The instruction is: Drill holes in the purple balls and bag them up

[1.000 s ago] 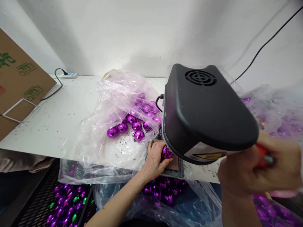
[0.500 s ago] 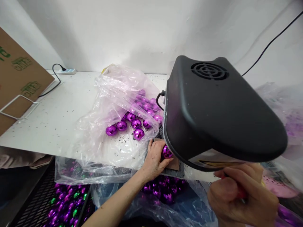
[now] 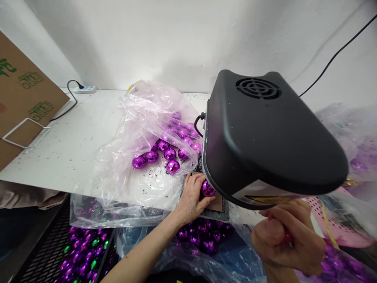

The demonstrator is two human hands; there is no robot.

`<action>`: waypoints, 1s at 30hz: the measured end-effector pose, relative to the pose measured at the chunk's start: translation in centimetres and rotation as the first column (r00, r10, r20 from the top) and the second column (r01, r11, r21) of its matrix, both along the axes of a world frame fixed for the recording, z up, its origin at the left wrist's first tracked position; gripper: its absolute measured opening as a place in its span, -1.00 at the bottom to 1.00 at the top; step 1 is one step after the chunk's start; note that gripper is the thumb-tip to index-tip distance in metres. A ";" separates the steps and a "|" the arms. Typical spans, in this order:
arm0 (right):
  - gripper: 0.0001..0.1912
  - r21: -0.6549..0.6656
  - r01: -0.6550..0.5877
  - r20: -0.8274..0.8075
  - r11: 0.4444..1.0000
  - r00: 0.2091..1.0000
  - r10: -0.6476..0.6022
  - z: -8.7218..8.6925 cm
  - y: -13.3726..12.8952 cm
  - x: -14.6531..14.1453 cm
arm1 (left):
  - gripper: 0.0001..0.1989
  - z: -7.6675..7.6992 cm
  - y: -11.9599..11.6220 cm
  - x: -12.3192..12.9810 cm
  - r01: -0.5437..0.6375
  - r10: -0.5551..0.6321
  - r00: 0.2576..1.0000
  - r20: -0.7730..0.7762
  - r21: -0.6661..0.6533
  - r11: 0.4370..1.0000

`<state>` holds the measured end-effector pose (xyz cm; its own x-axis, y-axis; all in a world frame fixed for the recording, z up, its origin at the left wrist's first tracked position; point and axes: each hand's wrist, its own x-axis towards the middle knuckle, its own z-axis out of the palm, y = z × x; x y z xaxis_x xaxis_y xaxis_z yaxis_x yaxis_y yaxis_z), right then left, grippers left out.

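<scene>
The left hand (image 3: 191, 198) is closed lightly on a faceted purple ball (image 3: 208, 188), which sits between fingers and thumb at the hand's right side, over a brown square (image 3: 217, 203) on a dark pad (image 3: 215, 215). The right hand (image 3: 290, 237) is clenched round a red handle (image 3: 287, 235), well apart from the ball. Between and beyond the hands stands a black machine (image 3: 271, 137), its lower left edge just beside the ball. The label (image 3: 259, 192) on its front shows a yellow patch; any wording there is too small to read. Left of the machine, more purple balls (image 3: 172, 167) lie on the desk (image 3: 73, 141), partly under clear plastic (image 3: 118, 169). Below the desk's front edge, a black mesh crate (image 3: 44, 241) stands beside purple and green balls (image 3: 84, 251). Farther left, the cardboard box (image 3: 17, 90) bears green lettering and two green stamps, too blurred to read, near a power strip (image 3: 85, 90).
</scene>
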<state>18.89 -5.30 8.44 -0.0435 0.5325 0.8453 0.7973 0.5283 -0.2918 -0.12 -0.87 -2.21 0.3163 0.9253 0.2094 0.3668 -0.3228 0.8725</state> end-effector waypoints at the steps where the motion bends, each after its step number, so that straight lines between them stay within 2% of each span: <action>1: -0.90 0.027 -0.017 0.020 0.999 1.000 0.017 0.2 0.2 -0.1 | -0.49 0.0 0.0 0.0 -0.005 0.005 1.000 -0.003 0.010 1.000; 6: -0.85 0.125 -0.038 0.002 0.991 0.999 0.038 0.5 0.7 -0.8 | -0.51 -0.2 -0.1 0.1 0.004 -0.004 1.000 -0.011 0.067 0.998; 10: -0.86 0.147 -0.016 -0.048 0.989 0.999 0.024 0.1 0.7 -1.2 | -0.49 -0.4 -0.1 0.1 0.001 -0.002 1.000 0.007 0.080 0.997; 13: -0.89 0.147 -0.010 -0.091 0.989 0.996 0.024 -1.2 0.9 -1.2 | -0.49 -0.7 -0.1 0.0 0.002 -0.004 1.000 0.026 0.076 0.997; 17: -0.88 0.125 -0.010 -0.117 0.992 0.993 0.025 -4.3 1.2 -0.8 | -0.48 -1.2 0.0 0.1 0.007 -0.011 0.998 0.056 0.074 0.997; 19: -0.87 0.119 -0.014 -0.100 0.993 0.995 0.026 -5.0 1.1 -0.5 | -0.48 -1.3 0.1 0.1 0.005 -0.009 0.999 0.049 0.083 0.997; 20: -0.88 0.123 -0.021 -0.085 0.992 0.996 0.032 -4.8 1.0 -0.4 | -0.48 -1.3 0.1 0.1 0.005 -0.008 0.999 0.038 0.089 0.996; 21: -0.89 0.117 -0.033 -0.060 0.993 0.997 0.040 -4.2 0.9 -0.3 | -0.49 -1.3 0.1 0.0 0.004 -0.006 1.000 0.024 0.096 0.995; 23: -0.92 0.112 -0.038 -0.014 0.993 0.999 0.040 -1.9 1.0 -0.1 | -0.51 -1.3 0.1 0.0 0.007 -0.006 1.000 -0.016 0.107 0.994; 25: -0.91 0.164 0.000 -0.008 0.986 1.000 0.001 1.2 1.7 0.1 | -0.54 -1.2 0.0 -0.1 0.017 -0.011 0.998 -0.057 0.107 0.994; 27: -0.90 0.234 0.097 -0.051 0.967 0.995 -0.087 4.5 3.3 0.1 | -0.56 -1.0 0.1 0.0 0.011 -0.004 0.997 -0.075 0.095 0.995; 28: -0.87 0.212 0.156 -0.068 0.965 0.987 -0.145 5.9 4.3 0.2 | -0.56 -1.0 0.1 0.1 0.006 0.001 0.997 -0.074 0.089 0.996; 30: -0.80 0.125 0.183 -0.129 0.975 0.977 -0.167 7.9 6.4 0.1 | -0.54 -0.8 0.3 0.2 -0.011 0.016 0.998 -0.057 0.087 0.996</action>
<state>19.03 1.12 16.36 0.1441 0.4030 0.9038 0.8455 0.4243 -0.3241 0.10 -0.59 -2.99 0.3180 0.9087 0.2705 0.4206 -0.3910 0.8187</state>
